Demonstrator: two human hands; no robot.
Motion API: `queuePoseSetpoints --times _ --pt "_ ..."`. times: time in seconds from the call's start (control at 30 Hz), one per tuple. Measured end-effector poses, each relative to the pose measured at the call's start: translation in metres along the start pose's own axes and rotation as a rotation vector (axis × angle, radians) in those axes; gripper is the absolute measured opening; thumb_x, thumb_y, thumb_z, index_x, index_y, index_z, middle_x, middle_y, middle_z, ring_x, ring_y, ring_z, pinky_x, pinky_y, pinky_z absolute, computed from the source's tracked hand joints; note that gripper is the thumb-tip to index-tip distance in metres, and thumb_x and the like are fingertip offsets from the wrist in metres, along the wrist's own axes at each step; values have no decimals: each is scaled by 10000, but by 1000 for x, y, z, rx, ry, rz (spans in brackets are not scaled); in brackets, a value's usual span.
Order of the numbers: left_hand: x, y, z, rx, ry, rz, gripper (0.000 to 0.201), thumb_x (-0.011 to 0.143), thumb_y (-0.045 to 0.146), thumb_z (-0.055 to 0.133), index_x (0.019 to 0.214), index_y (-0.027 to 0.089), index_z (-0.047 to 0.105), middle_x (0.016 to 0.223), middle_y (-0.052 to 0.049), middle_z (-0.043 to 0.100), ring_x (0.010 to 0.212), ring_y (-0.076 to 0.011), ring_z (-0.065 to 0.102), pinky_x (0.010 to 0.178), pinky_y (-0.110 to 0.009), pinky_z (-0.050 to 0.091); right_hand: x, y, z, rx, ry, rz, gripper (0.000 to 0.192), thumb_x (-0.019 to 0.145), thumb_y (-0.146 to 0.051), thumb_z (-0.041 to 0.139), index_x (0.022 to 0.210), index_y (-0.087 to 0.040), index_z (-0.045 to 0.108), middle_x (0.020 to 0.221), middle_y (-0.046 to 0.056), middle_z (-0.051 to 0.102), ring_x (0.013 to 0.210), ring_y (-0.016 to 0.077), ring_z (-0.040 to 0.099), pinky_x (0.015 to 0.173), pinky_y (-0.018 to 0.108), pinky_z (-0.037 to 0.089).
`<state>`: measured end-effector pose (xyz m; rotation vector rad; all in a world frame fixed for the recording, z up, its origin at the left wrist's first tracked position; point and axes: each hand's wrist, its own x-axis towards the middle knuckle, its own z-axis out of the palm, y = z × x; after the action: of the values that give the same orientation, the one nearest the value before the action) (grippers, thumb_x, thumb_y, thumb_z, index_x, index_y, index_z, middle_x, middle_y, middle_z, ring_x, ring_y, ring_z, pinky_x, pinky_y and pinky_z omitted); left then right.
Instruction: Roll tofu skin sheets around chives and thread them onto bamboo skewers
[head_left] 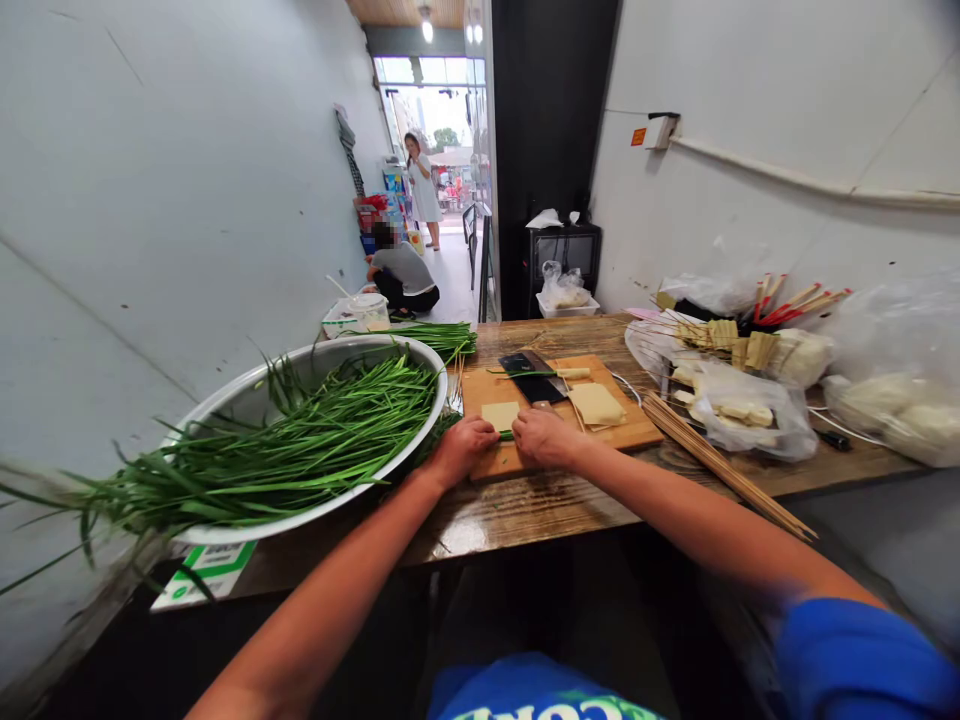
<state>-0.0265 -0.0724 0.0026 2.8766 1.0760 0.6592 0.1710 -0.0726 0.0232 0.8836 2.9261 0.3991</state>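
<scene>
On a wooden cutting board (637, 428), a square pale-yellow bean curd sheet (500, 414) lies flat, with a short bunch of green chives (505, 436) along its near edge. My left hand (466, 446) is closed at the left end of the bunch, fingertips hidden in part. Curled at the right end, my right hand (549, 438) also presses down there. Beyond them rests a dark-bladed cleaver (534, 378) with a wooden handle, a green stalk lying across it. A stack of bean curd sheets (598, 404) sits right of my right hand.
A large white basin (319, 350) heaped with long chives (330, 430) stands left. Bamboo skewers (724, 465) lie at the right, near plastic bags (750, 405) of pale food and filled skewers (720, 335). More chives (435, 338) lie behind the basin. Two people are in the background.
</scene>
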Motion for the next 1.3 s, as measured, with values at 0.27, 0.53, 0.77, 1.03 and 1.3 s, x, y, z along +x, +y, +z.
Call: queuePoseSetpoints --times 0.27,0.53,0.77,1.03,1.3 --pt "-1 7 -14 42 -79 31 250 874 299 445 820 167 650 777 -58 597 776 -154 505 729 -260 403 4 1 0 18 -5 34 231 828 -106 423 867 -58 646 854 161 610 821 219 516 668 316 352" --pt "4 11 -10 15 -17 -59 276 879 254 427 766 164 663 775 -55 607 718 -137 503 710 -259 392 3 11 -1 125 -5 106 291 896 -192 386 850 -96 657 858 134 620 847 190 534 693 280 356" --pt "12 0 -10 -135 -55 -93 271 846 194 467 700 155 692 731 -56 652 706 -137 557 676 -242 411 1 4 -5 166 45 192 295 883 -272 440 831 -104 677 851 129 632 852 199 544 713 285 349" --pt "10 -6 -4 -433 -20 -410 136 725 173 607 801 160 720 747 -19 712 662 -126 607 626 -212 452 4 18 4 496 97 264 204 829 -259 546 835 -148 718 794 68 674 700 120 547 629 209 329" --pt "7 -1 -7 -315 8 -349 159 758 133 567 772 169 721 730 -25 706 672 -137 609 649 -223 440 6 20 -1 603 43 336 198 801 -254 563 803 -142 727 780 62 683 636 101 522 566 192 305"
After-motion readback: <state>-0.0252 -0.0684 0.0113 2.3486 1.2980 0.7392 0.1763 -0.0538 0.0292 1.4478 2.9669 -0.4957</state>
